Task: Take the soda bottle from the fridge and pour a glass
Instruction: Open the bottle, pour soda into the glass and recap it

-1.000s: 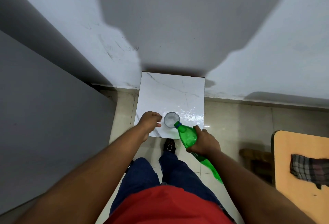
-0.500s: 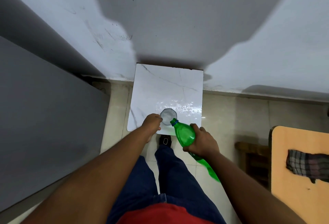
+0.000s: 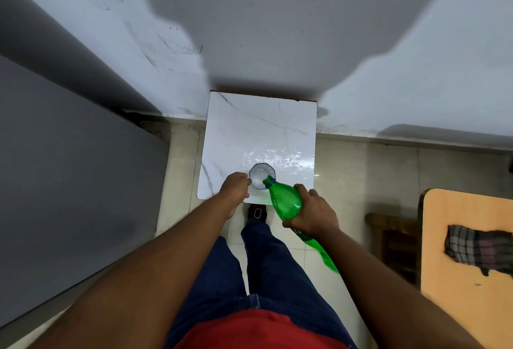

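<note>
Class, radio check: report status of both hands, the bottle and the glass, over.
Right hand grips bottle, tipped, mouth over glass. Left hand steadies glass on table. Nothing in the way.

Bottle mouth now over the glass, camera tipped further down

A second ago the green soda bottle [image 3: 286, 203] had its neck just beside the glass [image 3: 261, 176]; now its open mouth overlaps the glass's near right rim, and the body is tilted more steeply toward it in the right hand [image 3: 315, 214]. The left hand [image 3: 234, 189] has closed in, its fingertips now touching the glass's left side. The view has dropped: the white marble bench [image 3: 249, 132] sits lower in the frame, and less red shirt [image 3: 258, 329] shows than a second ago.
</note>
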